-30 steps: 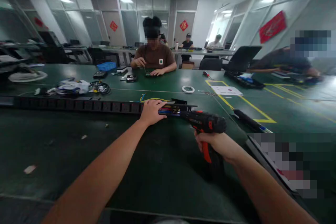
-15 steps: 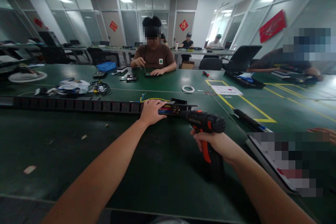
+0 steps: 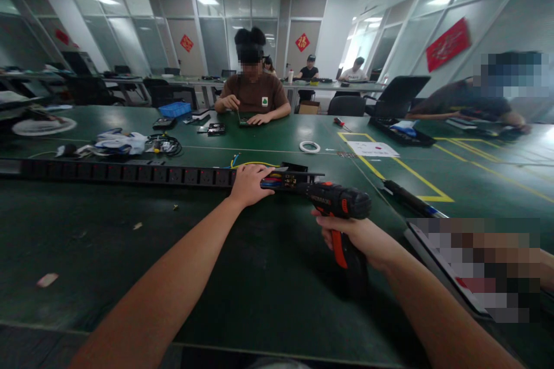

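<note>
A long black power strip (image 3: 186, 176) with a row of sockets lies across the green table. My left hand (image 3: 250, 184) grips it near its right end, fingers over the top and thumb along the front. Beside the thumb that end is uncovered, showing coloured wires (image 3: 269, 182) and metal terminals (image 3: 289, 181). In my right hand (image 3: 341, 230) is a black and orange cordless drill (image 3: 340, 200), fingers wrapped round its handle. The drill points left, its nose at the strip's open end; whether the bit touches a screw is too dark to tell.
Behind the strip lie a white tape roll (image 3: 310, 147), bundled cables (image 3: 162, 144) and a blue basket (image 3: 175, 109). A dark rod-shaped tool (image 3: 411, 199) and a partly blurred-out tablet-like object (image 3: 450, 271) are at right. A person (image 3: 253, 92) works across the table.
My hands, the drill and the strip hold nearly the same place. At the right edge, another person's hand has moved in over the blurred-out object.
</note>
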Action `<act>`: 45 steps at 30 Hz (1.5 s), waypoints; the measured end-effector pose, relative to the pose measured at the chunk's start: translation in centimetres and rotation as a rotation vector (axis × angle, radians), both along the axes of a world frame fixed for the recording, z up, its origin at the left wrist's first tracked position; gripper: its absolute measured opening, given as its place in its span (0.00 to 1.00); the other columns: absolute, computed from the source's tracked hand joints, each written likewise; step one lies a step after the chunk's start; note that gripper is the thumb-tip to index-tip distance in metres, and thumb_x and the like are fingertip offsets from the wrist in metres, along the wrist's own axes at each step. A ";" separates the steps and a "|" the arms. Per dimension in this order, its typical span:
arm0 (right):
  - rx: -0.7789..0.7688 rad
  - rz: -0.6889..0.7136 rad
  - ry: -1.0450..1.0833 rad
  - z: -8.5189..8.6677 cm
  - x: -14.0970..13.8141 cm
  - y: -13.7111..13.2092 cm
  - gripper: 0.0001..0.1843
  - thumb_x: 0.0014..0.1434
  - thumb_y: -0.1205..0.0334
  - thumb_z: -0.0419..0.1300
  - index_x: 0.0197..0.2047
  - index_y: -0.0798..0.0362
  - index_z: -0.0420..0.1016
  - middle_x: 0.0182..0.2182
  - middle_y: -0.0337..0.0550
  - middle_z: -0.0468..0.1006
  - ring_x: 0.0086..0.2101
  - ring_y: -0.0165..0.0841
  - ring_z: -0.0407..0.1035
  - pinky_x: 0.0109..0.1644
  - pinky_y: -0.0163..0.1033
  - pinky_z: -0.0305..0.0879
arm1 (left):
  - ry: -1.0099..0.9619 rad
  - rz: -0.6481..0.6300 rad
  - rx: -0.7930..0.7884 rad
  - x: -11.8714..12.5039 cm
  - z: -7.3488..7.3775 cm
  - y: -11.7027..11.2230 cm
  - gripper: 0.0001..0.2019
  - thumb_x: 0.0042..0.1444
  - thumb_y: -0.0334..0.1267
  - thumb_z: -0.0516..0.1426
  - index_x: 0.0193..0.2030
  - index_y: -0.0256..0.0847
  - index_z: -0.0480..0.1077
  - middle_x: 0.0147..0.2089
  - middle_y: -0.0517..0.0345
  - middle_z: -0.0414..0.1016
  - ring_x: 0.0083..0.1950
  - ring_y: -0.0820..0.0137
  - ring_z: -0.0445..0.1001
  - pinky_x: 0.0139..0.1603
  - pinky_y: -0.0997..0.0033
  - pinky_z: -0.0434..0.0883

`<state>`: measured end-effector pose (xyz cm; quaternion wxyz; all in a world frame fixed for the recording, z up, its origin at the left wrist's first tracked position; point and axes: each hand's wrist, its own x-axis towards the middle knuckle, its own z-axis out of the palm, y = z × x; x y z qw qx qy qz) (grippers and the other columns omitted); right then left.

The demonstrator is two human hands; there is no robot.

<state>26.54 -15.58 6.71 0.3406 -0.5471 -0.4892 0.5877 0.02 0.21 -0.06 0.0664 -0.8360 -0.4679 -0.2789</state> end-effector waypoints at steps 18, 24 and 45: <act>0.053 0.050 0.006 -0.4 0.2 0.0 0.05 0.49 0.62 0.65 0.31 0.53 0.74 0.20 0.36 0.73 0.23 0.32 0.67 0.30 0.38 0.65 | 0.010 0.009 -0.012 0.0 0.3 -0.4 0.33 0.52 0.55 0.67 0.64 0.53 0.69 0.61 0.55 0.74 0.63 0.53 0.67 0.63 0.48 0.56; 0.047 0.045 0.002 -0.1 0.0 -0.2 0.04 0.48 0.63 0.64 0.30 0.52 0.74 0.19 0.36 0.73 0.23 0.33 0.67 0.30 0.38 0.65 | 0.012 0.008 -0.023 0.1 0.3 -0.4 0.34 0.51 0.55 0.67 0.65 0.54 0.69 0.61 0.54 0.74 0.63 0.51 0.67 0.63 0.47 0.56; 0.059 0.049 -0.012 -0.2 0.0 -0.1 0.04 0.47 0.63 0.63 0.30 0.52 0.74 0.19 0.36 0.73 0.22 0.32 0.67 0.30 0.38 0.65 | 0.007 0.005 -0.013 0.1 0.2 -0.3 0.34 0.52 0.55 0.67 0.65 0.53 0.69 0.61 0.54 0.74 0.63 0.52 0.67 0.63 0.48 0.56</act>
